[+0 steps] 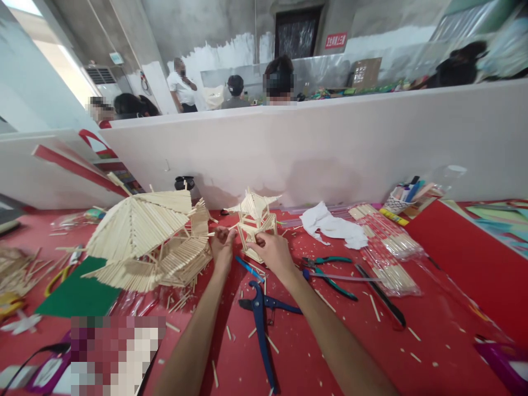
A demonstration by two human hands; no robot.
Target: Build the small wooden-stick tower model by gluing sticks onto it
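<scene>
A small pavilion model [253, 206] of pale wooden sticks, with a pointed roof over an open frame, stands on the red table in front of me. My right hand [274, 250] grips the near right side of its frame with curled fingers. On the model's left, my left hand [223, 247] has its fingertips pinched together by the frame; what lies between them is too small to make out. Left of that hand stands a larger stick-built pavilion model [138, 225] with a wide ribbed roof. A blue pipe cutter [259, 324] lies open below my hands, partly behind my right forearm.
Green-handled pliers [334, 259], a dark-handled tool [381, 297], white tissue [324, 223] and bagged sticks [385, 242] lie on the right. A green sheet [78, 289] is at left. A white partition [289, 148] borders the table's back, with people beyond. Stick scraps litter the red tabletop [355, 352].
</scene>
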